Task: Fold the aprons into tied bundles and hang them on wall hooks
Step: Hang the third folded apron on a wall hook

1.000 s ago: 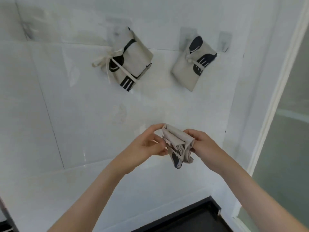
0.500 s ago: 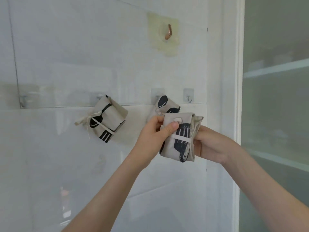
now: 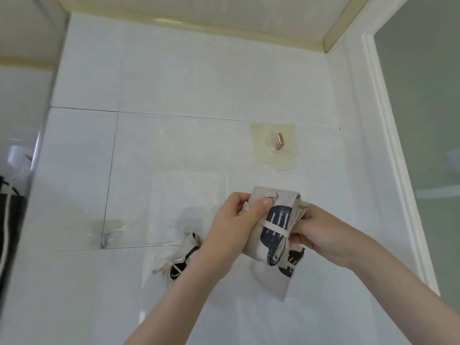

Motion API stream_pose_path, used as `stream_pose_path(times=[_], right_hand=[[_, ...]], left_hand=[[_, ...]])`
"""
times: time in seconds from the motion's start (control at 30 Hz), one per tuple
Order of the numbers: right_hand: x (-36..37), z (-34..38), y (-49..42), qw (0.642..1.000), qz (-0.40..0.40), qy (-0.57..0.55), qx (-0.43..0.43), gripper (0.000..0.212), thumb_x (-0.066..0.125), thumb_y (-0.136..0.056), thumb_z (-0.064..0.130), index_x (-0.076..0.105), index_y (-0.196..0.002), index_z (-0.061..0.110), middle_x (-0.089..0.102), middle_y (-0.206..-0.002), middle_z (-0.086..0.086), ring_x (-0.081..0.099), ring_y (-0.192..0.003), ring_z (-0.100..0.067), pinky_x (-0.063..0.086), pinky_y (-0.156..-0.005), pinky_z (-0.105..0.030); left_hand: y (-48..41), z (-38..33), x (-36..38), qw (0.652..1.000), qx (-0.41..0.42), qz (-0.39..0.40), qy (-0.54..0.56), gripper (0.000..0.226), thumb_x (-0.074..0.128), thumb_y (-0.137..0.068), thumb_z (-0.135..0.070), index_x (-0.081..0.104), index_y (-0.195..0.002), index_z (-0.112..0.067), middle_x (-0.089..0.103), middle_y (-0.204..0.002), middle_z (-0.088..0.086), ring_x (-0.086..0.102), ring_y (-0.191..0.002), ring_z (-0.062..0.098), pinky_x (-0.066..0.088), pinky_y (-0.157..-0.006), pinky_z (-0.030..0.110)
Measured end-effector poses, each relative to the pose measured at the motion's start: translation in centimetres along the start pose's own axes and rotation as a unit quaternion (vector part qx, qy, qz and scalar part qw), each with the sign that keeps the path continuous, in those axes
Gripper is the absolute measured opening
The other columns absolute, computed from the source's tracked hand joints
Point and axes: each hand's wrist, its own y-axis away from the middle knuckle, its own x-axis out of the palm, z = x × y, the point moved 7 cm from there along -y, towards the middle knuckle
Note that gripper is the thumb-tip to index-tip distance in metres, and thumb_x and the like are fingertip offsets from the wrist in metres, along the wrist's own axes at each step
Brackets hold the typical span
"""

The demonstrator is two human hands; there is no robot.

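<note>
Head view: tied apron bundle [image 3: 273, 220] is being held below copper hook [image 3: 279, 141]. Left hand [image 3: 231, 227] pinching top tie [image 3: 270, 195], right hand [image 3: 318, 232] clamping side. Better keeping tie loop open, raising over hook tip.

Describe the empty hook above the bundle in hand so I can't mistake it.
Start at the white tiled wall, on its right side near the door frame. Just above the held bundle sits a yellowish adhesive patch with a small copper-coloured hook in its middle. Unlike the spots lower down, where tied bundles hang, it carries nothing.
</note>
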Motion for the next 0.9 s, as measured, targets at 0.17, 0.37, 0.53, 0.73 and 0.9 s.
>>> stream_pose_path(times=[0.17, 0.37, 0.53, 0.73, 0.9], right_hand=[[2.3, 2.5, -4.2, 0.995, 0.015, -0.078, -0.055, 0.025, 0.048, -0.092, -0.009, 0.070, -0.097, 0.003, 0.074, -0.093, -0.010, 0.069, -0.083, -0.019, 0.058, -0.071, -0.025], [5.8, 1.7, -6.8, 0.990, 0.049, -0.121, -0.056, 0.023, 0.050, -0.092, -0.005, 0.070, -0.094, 0.005, 0.073, -0.094, -0.011, 0.065, -0.089, -0.024, 0.055, -0.082, -0.036], [4.1, 0.1, -6.2, 0.999, 0.019, -0.006, -0.041, 0.023, 0.054, -0.089, -0.007, 0.071, -0.098, 0.005, 0.073, -0.099, -0.015, 0.065, -0.092, -0.035, 0.055, -0.081, -0.045], [-3.9, -1.8, -3.6, 0.993, -0.058, 0.106, -0.001, 0.023, 0.053, -0.091, -0.003, 0.071, -0.102, 0.006, 0.074, -0.097, -0.013, 0.067, -0.097, -0.034, 0.055, -0.084, -0.047], [-12.0, -4.9, -0.7, 0.976, -0.124, 0.168, 0.057, 0.027, 0.050, -0.092, -0.002, 0.073, -0.099, 0.011, 0.075, -0.095, -0.004, 0.068, -0.099, -0.025, 0.054, -0.092, -0.045]], left_hand=[[-0.1, -3.2, -3.6, 0.999, 0.018, 0.042, -0.007, 0.048, 0.068, -0.079, -0.038, 0.058, -0.117, -0.011, 0.069, -0.110, 0.012, 0.066, -0.101, 0.025, 0.050, -0.088, 0.039], [0.7, -3.2, -7.2, 0.999, 0.022, 0.024, 0.001, 0.037, 0.069, -0.082, -0.014, 0.058, -0.117, -0.011, 0.071, -0.105, 0.006, 0.068, -0.093, 0.017, 0.054, -0.071, 0.026], [-0.4, -0.9, -6.6, 0.999, -0.042, -0.019, -0.001, 0.029, 0.065, -0.086, -0.012, 0.062, -0.114, -0.005, 0.071, -0.105, 0.014, 0.069, -0.095, 0.028, 0.058, -0.078, 0.037], [-3.7, 1.9, 0.9, 0.997, -0.080, -0.002, 0.001, 0.025, 0.066, -0.089, -0.011, 0.063, -0.112, -0.006, 0.073, -0.102, 0.011, 0.070, -0.089, 0.024, 0.056, -0.074, 0.033], [-6.3, 4.8, 8.8, 0.995, -0.076, 0.024, -0.064, 0.035, 0.069, -0.086, -0.021, 0.059, -0.118, -0.012, 0.069, -0.106, 0.006, 0.067, -0.096, 0.026, 0.053, -0.090, 0.045]])
